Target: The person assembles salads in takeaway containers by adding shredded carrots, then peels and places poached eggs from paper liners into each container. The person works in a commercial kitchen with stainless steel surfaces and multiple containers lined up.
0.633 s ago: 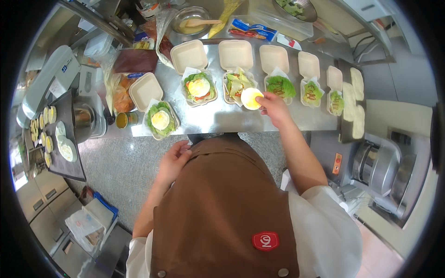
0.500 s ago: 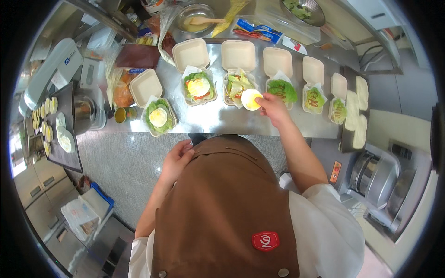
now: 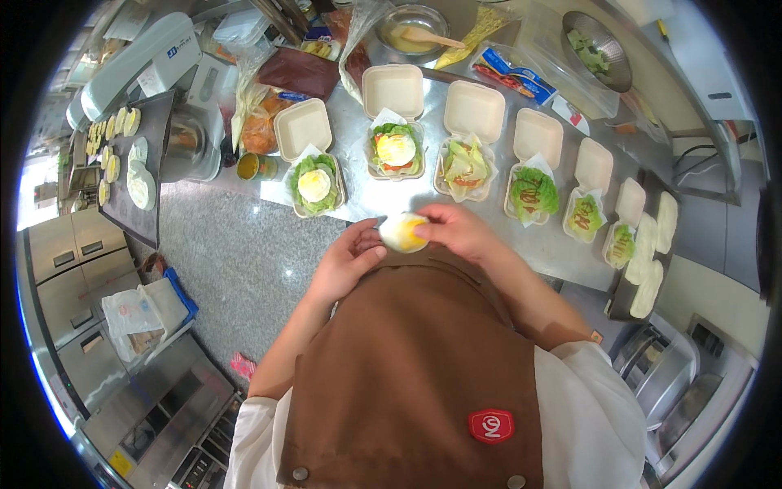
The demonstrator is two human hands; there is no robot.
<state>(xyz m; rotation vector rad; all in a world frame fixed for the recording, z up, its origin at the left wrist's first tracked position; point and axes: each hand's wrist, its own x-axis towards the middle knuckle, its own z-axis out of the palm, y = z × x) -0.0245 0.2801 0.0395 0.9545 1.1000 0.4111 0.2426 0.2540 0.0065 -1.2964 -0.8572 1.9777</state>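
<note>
Just in front of the counter's near edge, a round fried egg (image 3: 402, 232), white with yellow yolk, is held up before my apron. My right hand (image 3: 456, 231) pinches its right side between thumb and fingers. Curled fingers of my left hand (image 3: 350, 259) meet the egg's left edge. Beyond my hands, an open takeaway box (image 3: 475, 114) holds lettuce with sauce and no egg on top. Two boxes to its left, a middle one (image 3: 393, 91) and a left one (image 3: 303, 130), each have an egg over lettuce.
Further right stand smaller-looking open boxes (image 3: 538, 138) with sauced lettuce. Long pale dough pieces (image 3: 646, 287) lie on a dark tray at the right end. On the left, another dark tray (image 3: 155, 213) carries round eggs. A metal bowl (image 3: 414, 20) with a wooden spoon sits behind.
My right hand has brought the fried egg from over the middle box back toward me. My left hand has risen to meet it. The view has shifted.
</note>
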